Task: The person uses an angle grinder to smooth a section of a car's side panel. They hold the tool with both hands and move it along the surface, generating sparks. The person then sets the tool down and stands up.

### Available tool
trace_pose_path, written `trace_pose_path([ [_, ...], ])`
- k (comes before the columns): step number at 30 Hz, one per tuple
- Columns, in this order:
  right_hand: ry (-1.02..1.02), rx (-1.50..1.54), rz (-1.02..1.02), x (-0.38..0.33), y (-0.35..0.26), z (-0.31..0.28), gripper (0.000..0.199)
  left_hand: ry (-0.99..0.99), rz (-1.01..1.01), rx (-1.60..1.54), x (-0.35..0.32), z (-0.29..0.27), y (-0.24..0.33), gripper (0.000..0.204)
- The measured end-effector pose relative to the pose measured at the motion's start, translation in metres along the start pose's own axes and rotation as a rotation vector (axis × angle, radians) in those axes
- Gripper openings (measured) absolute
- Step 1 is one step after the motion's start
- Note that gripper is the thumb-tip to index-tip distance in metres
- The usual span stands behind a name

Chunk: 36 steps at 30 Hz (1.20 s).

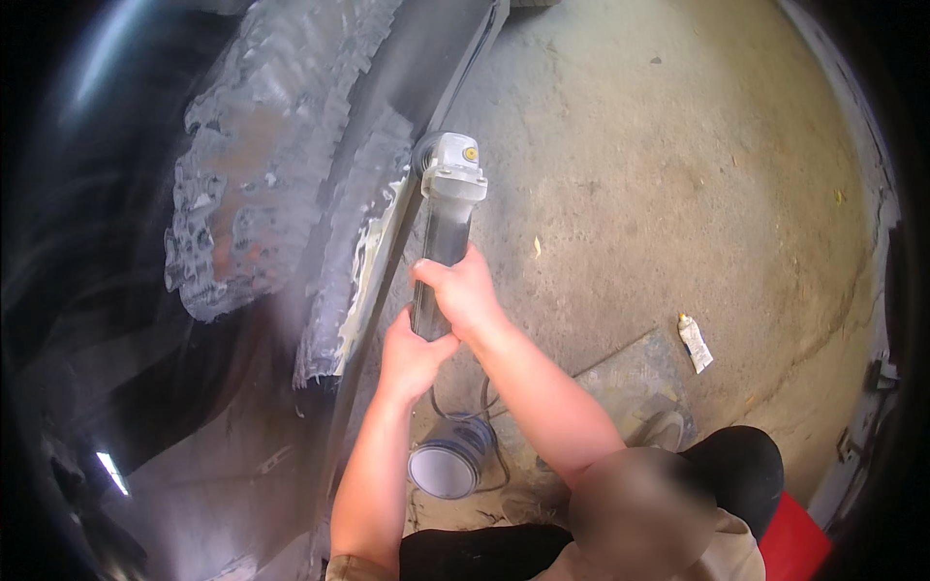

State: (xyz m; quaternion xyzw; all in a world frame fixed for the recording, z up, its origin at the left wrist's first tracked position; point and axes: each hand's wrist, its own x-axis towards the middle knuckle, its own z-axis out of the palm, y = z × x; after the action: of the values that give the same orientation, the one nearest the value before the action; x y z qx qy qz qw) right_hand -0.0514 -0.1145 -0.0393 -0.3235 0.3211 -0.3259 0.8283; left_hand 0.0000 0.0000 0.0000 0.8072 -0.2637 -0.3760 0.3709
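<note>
Steadying the angle grinder [451, 208] took both of you, left and right, at this moment: your right hand [467, 298] was wrapped around its grey body, and your left hand [412, 356] clasped the rear end just below, neither one loose. Out in front sat the pale gear head, with the disc [423, 155] turned left toward the black car panel [87, 252], right by the edge of the narrow strip of filler [360, 257]; whether it was touching or a hair apart, you couldn't tell from above, nor whether it was spinning. Good grip, that, and the job probably called for a light, even pressure, the disc kept nearly flat, since a tilted rim would likely have gouged the soft-looking edge. Long overlapping strokes seemed wiser than lingering in one spot. Over to the left spread the larger filler patch [257, 184], rough-rimmed and brownish in the middle. Down below, the power cord [499, 450] looped beside the lidded tin [446, 469], close enough that minding the slack looked sensible.
</note>
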Motion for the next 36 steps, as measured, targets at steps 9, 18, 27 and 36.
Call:
trace_pose_path([
  [9,0.030,0.120,0.062,0.001,-0.001,-0.008,0.034,-0.013,-0.049,0.038,0.002,0.006,0.006,0.052],
  [18,0.024,0.037,0.032,0.001,-0.003,-0.006,0.040,0.007,-0.025,0.059,-0.002,0.006,0.011,0.052],
  [27,-0.019,-0.022,0.068,-0.019,0.009,-0.002,0.047,0.063,-0.027,0.050,-0.027,0.004,-0.006,0.048],
  [36,-0.036,-0.087,0.083,-0.041,0.017,-0.002,0.051,0.075,-0.008,0.034,-0.042,0.002,-0.031,0.052],
])
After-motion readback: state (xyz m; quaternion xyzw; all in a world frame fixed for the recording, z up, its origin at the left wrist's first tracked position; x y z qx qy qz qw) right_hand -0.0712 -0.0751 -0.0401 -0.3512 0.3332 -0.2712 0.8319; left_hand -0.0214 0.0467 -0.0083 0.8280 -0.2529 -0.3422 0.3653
